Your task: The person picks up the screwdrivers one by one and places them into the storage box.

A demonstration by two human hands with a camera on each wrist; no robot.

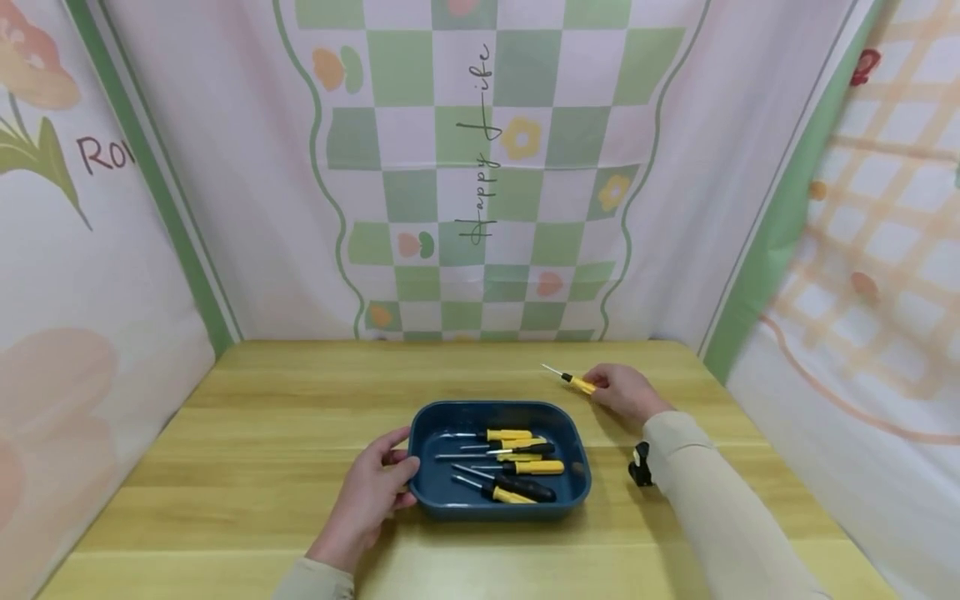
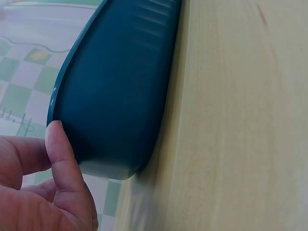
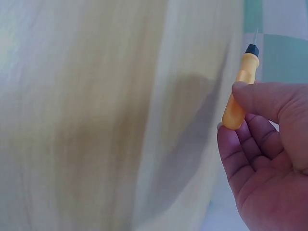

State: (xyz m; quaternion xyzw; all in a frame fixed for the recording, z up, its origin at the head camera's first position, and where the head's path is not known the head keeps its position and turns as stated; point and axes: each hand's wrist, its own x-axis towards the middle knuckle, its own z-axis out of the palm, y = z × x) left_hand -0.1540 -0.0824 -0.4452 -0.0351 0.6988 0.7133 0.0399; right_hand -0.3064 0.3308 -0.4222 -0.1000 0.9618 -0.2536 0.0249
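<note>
A dark blue rectangular tray stands on the table, holding several screwdrivers with yellow or black handles, such as a yellow-handled one and a thick black-handled one. At the tray's left end, my left hand grips the rim between thumb and fingers; the left wrist view shows the tray wall beside the thumb. To the right and beyond the tray, my right hand pinches a yellow screwdriver by its handle. Its thin shaft points away from the fingers, and its shadow falls on the tabletop.
The wooden table reaches back to a hanging checkered cloth. Patterned fabric also hangs at the left and right sides. A small black device sits at the right wrist.
</note>
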